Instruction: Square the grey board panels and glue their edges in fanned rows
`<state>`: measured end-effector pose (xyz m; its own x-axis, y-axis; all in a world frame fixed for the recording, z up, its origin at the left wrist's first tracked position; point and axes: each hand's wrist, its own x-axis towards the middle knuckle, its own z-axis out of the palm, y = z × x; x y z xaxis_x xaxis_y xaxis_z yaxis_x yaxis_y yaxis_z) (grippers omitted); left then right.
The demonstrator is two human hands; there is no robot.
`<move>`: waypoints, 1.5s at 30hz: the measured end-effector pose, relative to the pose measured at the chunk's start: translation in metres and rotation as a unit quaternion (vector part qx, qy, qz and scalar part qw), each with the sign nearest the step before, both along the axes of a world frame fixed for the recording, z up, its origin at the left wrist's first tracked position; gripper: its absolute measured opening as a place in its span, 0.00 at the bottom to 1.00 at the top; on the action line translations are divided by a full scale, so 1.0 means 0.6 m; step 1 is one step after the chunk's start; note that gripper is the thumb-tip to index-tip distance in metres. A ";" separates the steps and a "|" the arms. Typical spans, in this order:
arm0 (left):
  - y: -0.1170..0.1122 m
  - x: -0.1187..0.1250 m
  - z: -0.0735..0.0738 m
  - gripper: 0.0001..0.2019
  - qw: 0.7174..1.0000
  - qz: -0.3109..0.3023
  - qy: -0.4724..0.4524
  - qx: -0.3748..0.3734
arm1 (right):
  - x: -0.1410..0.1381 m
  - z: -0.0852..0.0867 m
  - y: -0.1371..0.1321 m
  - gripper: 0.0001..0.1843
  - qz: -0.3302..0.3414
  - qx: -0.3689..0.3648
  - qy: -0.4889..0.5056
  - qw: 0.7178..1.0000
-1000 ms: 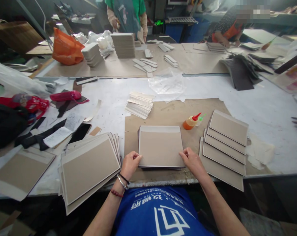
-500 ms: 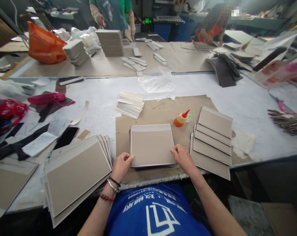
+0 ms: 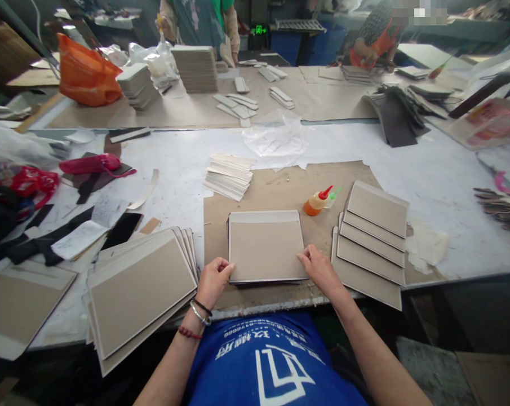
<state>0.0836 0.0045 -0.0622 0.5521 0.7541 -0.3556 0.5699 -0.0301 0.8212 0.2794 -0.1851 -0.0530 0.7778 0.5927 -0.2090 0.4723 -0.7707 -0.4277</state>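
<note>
Board stack (image 3: 266, 248), 1: flat, edges slightly uneven, beige panels with a pale band along the far side; set on brown paper (image 3: 275, 186) at the near edge of the white-covered surface (image 3: 174, 152).

Left hand (image 3: 214, 280), 1: thumb and fingers pinching the stack's left edge, close to its near corner; 3 bands on the wrist, including a red beaded bracelet (image 3: 189, 332).

Right hand (image 3: 321, 270), 1: thumb and fingers pinching the right edge, also towards the near corner.

Left panel pile (image 3: 142, 293), 1: fanned, tilted, overhanging the near edge of the surface.

Right panel pile (image 3: 371, 248), 1: overlapping in steps.

Squeeze bottle (image 3: 315, 204), 1: orange contents, red nozzle, leaning, beyond the stack towards the right pile.

Pale strips (image 3: 228, 177), 1 heap: beyond the stack, slightly left.
</note>
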 end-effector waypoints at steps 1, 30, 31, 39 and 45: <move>-0.001 0.000 0.000 0.15 1.000 0.000 -0.003 -0.003 | 0.000 0.000 0.000 0.06 -0.001 0.001 -0.001 1.000; 0.002 0.005 0.008 0.13 0.998 -0.008 0.044 0.040 | -0.001 -0.003 0.001 0.06 -0.004 -0.003 -0.011 1.000; 0.002 0.004 0.007 0.13 0.998 -0.011 0.043 0.038 | -0.002 -0.001 0.002 0.06 -0.006 -0.005 -0.009 1.000; 0.004 0.002 0.001 0.15 0.998 -0.017 0.039 0.042 | -0.003 0.008 0.006 0.05 -0.016 -0.022 0.008 1.000; 0.001 0.003 0.005 0.14 0.999 -0.011 0.034 0.040 | 0.000 0.010 0.009 0.05 -0.011 -0.034 0.018 0.999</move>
